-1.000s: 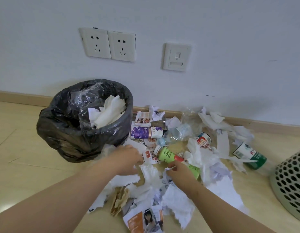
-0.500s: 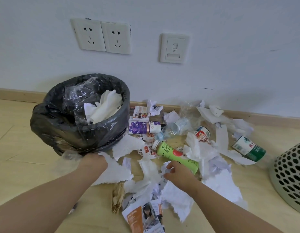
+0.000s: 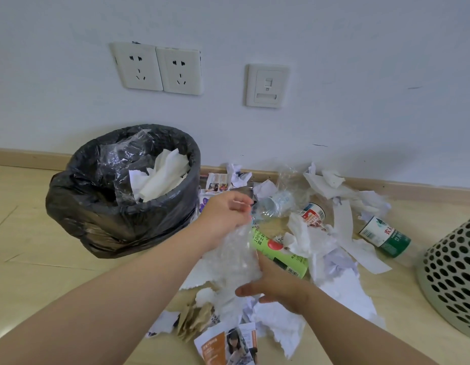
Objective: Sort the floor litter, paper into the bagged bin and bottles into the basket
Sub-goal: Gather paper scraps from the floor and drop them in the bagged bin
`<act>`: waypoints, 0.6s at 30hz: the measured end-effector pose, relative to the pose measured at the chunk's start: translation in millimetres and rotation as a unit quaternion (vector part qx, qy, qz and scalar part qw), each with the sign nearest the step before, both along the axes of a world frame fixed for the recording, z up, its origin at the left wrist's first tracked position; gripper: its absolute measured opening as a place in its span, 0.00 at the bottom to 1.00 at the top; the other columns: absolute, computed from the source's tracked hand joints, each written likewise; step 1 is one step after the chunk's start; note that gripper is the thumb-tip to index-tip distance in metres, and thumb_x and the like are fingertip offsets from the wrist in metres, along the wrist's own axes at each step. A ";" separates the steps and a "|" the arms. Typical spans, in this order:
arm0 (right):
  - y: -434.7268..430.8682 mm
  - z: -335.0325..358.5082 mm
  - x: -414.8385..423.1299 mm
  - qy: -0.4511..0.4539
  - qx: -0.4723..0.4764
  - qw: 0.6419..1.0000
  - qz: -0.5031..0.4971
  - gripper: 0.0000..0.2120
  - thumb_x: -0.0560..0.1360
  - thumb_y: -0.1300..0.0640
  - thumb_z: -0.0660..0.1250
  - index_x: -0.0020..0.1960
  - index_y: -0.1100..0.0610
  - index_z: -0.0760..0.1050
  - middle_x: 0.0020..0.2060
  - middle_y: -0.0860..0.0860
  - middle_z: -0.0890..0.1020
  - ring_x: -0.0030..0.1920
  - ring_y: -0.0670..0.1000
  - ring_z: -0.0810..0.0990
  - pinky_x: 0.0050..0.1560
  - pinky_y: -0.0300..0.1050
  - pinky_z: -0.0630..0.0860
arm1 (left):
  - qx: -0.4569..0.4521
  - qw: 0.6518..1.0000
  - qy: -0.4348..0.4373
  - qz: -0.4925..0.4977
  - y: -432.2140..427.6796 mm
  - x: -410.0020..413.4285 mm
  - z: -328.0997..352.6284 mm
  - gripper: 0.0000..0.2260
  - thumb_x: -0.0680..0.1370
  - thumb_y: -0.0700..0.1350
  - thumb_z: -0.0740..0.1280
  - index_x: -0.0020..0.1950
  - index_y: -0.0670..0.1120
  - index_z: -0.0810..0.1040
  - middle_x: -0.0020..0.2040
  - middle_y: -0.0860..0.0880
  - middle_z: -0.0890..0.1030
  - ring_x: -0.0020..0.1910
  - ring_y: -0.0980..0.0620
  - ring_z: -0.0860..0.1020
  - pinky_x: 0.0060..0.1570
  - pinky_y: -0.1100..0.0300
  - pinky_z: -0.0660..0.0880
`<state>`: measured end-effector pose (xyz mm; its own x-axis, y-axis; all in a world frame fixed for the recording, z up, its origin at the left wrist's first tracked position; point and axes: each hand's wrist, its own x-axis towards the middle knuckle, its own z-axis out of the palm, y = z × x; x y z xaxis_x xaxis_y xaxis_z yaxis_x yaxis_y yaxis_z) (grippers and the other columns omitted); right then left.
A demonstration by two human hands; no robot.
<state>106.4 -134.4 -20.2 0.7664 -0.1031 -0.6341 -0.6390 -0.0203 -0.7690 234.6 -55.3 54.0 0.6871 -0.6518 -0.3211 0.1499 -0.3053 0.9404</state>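
Note:
My left hand pinches the top of a crumpled clear plastic sheet, lifted above the litter pile. My right hand grips the sheet's lower end from below. To the left stands the bin lined with a black bag, with white paper and clear film inside. A green bottle lies just behind the sheet. A clear bottle, a red-labelled bottle and a green-and-white-labelled bottle lie further back and right. The perforated basket is at the right edge.
Torn white paper covers the floor around my hands. A printed flyer and a crumpled brown paper lie near me. A purple-labelled bottle peeks out beside the bin. Wall sockets sit above.
My left hand rose from the floor beside the bin and moved right, bringing the clear plastic sheet. My right hand left the paper scraps and took the sheet's lower end.

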 end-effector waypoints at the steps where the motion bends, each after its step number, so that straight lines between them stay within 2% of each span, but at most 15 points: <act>1: -1.4 0.1 2.9 -0.018 0.011 0.999 -0.037 0.31 0.69 0.60 0.73 0.66 0.44 0.65 0.57 0.46 0.78 0.55 0.50 0.77 0.48 0.44 0.77 | -0.047 0.997 0.052 0.035 -5.2 -2.0 5.8 0.13 0.73 0.28 0.67 0.44 0.47 0.77 0.40 0.50 0.78 0.39 0.57 0.76 0.36 0.69 0.75; 3: -7.4 5.7 9.6 -0.044 0.045 0.983 -0.175 0.19 0.73 0.68 0.66 0.60 0.52 0.71 0.48 0.50 0.80 0.45 0.50 0.79 0.42 0.44 0.79 | -0.109 0.982 0.120 0.098 -11.7 -4.2 12.9 0.12 0.73 0.27 0.66 0.44 0.45 0.76 0.39 0.49 0.77 0.35 0.56 0.74 0.32 0.69 0.73; 5: -14.5 13.1 16.6 -0.063 0.094 0.942 -0.315 0.16 0.75 0.71 0.60 0.57 0.56 0.72 0.47 0.54 0.81 0.42 0.55 0.81 0.39 0.45 0.82 | -0.105 0.978 0.110 0.144 -14.2 -2.3 11.6 0.11 0.75 0.30 0.65 0.45 0.46 0.76 0.40 0.48 0.77 0.33 0.55 0.72 0.33 0.64 0.69; 7: -20.6 19.8 22.6 -0.086 0.072 0.914 -0.391 0.13 0.76 0.69 0.59 0.51 0.53 0.75 0.43 0.54 0.82 0.41 0.55 0.81 0.41 0.48 0.82 | -0.030 0.990 0.053 0.128 -14.8 -1.7 6.8 0.05 0.78 0.40 0.64 0.49 0.51 0.76 0.49 0.48 0.77 0.38 0.54 0.73 0.41 0.60 0.71; 8: -22.3 21.9 24.9 -0.093 0.038 0.909 -0.405 0.13 0.76 0.68 0.59 0.49 0.52 0.76 0.42 0.54 0.82 0.41 0.55 0.81 0.45 0.50 0.81 | 0.008 0.996 0.046 0.080 -14.9 -4.8 6.0 0.06 0.79 0.48 0.63 0.55 0.53 0.75 0.57 0.49 0.76 0.47 0.53 0.75 0.50 0.57 0.73; 9: -23.0 21.6 27.2 -0.097 -0.005 0.908 -0.408 0.12 0.75 0.67 0.59 0.50 0.54 0.77 0.43 0.54 0.82 0.43 0.55 0.81 0.48 0.50 0.81 | 0.039 0.997 0.062 0.027 -15.5 -7.9 3.1 0.14 0.79 0.55 0.60 0.63 0.54 0.71 0.65 0.51 0.72 0.59 0.50 0.73 0.60 0.52 0.70; 10: -21.9 22.4 28.3 -0.097 -0.046 0.909 -0.403 0.12 0.75 0.67 0.58 0.52 0.57 0.76 0.43 0.54 0.82 0.43 0.55 0.80 0.49 0.50 0.80 | 0.064 0.993 0.098 -0.013 -17.2 -12.4 1.2 0.21 0.79 0.60 0.58 0.70 0.55 0.65 0.69 0.53 0.68 0.67 0.49 0.68 0.67 0.49 0.65; 11: -19.9 25.2 28.4 -0.098 -0.083 0.913 -0.387 0.11 0.75 0.65 0.58 0.53 0.57 0.75 0.43 0.53 0.81 0.43 0.53 0.80 0.48 0.49 0.80 | 0.078 0.988 0.130 -0.039 -20.1 -17.3 -1.8 0.27 0.77 0.63 0.57 0.74 0.55 0.60 0.72 0.53 0.64 0.71 0.48 0.64 0.69 0.47 0.62; 12: -17.8 28.6 26.9 -0.104 -0.108 0.921 -0.359 0.11 0.76 0.65 0.58 0.54 0.55 0.74 0.41 0.50 0.80 0.41 0.49 0.79 0.45 0.47 0.80 | 0.077 0.985 0.147 -0.046 -23.2 -22.5 -4.9 0.29 0.77 0.63 0.59 0.75 0.54 0.57 0.72 0.52 0.64 0.71 0.48 0.64 0.69 0.47 0.63; 14: -14.4 31.2 24.1 -0.122 -0.128 0.944 -0.280 0.17 0.75 0.68 0.57 0.58 0.50 0.71 0.43 0.47 0.76 0.39 0.44 0.75 0.40 0.41 0.77 | 0.080 0.986 0.144 -0.007 -28.2 -24.6 -17.1 0.29 0.77 0.58 0.63 0.75 0.51 0.59 0.68 0.53 0.68 0.64 0.48 0.70 0.60 0.51 0.71; 16: -18.3 27.0 22.5 -0.128 -0.146 0.955 -0.224 0.20 0.74 0.68 0.59 0.62 0.52 0.71 0.52 0.50 0.74 0.46 0.46 0.75 0.38 0.33 0.73 | 0.086 0.983 0.138 0.079 -32.2 -19.6 -30.7 0.22 0.78 0.51 0.65 0.71 0.48 0.67 0.63 0.48 0.75 0.55 0.48 0.76 0.51 0.54 0.76; 18: -25.1 20.5 20.7 -0.130 -0.149 0.957 -0.211 0.18 0.74 0.67 0.61 0.62 0.53 0.73 0.55 0.51 0.72 0.50 0.48 0.73 0.38 0.31 0.69 | 0.087 0.977 0.136 0.137 -34.6 -15.4 -39.5 0.13 0.79 0.46 0.63 0.62 0.45 0.73 0.52 0.45 0.79 0.46 0.48 0.78 0.42 0.57 0.75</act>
